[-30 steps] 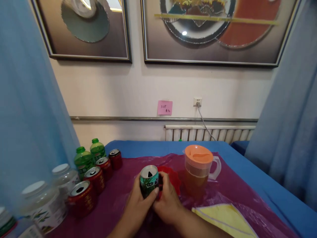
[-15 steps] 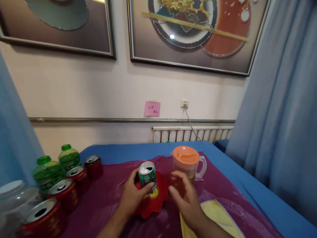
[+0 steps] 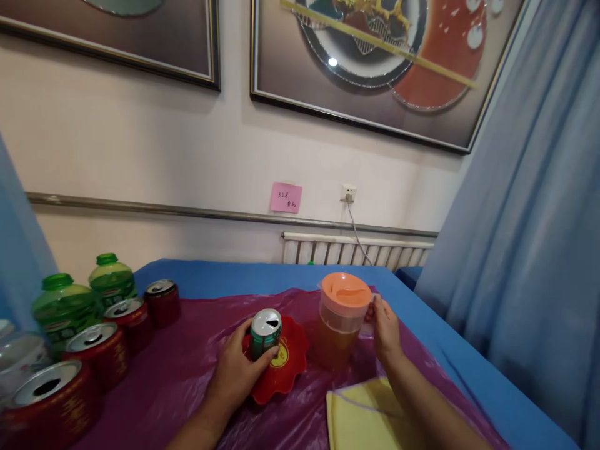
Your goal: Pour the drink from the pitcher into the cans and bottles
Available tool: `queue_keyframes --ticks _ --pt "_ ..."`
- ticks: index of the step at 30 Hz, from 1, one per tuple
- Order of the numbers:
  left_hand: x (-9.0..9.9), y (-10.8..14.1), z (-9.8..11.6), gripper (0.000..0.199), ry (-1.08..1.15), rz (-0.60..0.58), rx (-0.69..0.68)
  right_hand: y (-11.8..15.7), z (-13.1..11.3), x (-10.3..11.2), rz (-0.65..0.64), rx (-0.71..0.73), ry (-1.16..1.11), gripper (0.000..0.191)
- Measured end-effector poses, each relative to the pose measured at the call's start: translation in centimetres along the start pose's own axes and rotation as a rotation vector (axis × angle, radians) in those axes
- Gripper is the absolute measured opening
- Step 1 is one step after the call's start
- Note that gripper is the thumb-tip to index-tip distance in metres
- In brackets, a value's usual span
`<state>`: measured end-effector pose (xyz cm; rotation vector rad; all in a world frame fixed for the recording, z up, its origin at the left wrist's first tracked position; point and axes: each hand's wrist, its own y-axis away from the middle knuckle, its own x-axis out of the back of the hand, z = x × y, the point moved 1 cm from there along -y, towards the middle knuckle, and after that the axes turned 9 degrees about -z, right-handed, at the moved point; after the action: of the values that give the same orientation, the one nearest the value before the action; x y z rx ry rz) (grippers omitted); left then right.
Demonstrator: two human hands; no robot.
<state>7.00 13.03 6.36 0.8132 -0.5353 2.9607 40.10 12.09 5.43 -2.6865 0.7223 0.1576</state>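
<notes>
An opened green can [image 3: 265,332] stands upright over the left part of a red scalloped plate [image 3: 291,369]. My left hand [image 3: 237,369] is wrapped round it from the left, thumb across the front. To the right is a clear pitcher [image 3: 338,337] with an orange lid and amber liquid inside. My right hand [image 3: 387,328] has its fingers closed round the pitcher's handle. The pitcher looks upright; whether its base touches the table cannot be told. A folded yellow cloth [image 3: 363,415] lies below the pitcher, partly behind my right forearm.
Several red cans [image 3: 96,353] stand in a slanting row on the left. Behind them are two green bottles [image 3: 112,281] and a clear jar [image 3: 21,356]. A purple plastic sheet [image 3: 187,356] covers part of the blue table [image 3: 206,279]. Blue curtains hang on both sides.
My right hand has moved from in front of the pitcher to its handle and closed on it. My left hand still holds the green can. The camera view has tilted and shifted slightly.
</notes>
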Motion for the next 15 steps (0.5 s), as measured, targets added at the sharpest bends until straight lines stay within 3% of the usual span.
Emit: queue_keyframes --ticks 3,6,15 --pt "0.2 0.2 0.0 0.069 -0.016 0.008 -0.006 -0.2 0.5 -0.6 0.088 -0.006 -0.052 0.057" --pt "0.4 0.4 -0.3 0.067 -0.067 0.028 -0.015 -0.5 -0.5 -1.2 0.103 0.029 -0.015 0.058" --pt "0.4 0.9 -1.3 0.064 -0.194 0.042 -0.047 -3.9 -8.2 -4.7 0.047 0.081 -0.157 0.054"
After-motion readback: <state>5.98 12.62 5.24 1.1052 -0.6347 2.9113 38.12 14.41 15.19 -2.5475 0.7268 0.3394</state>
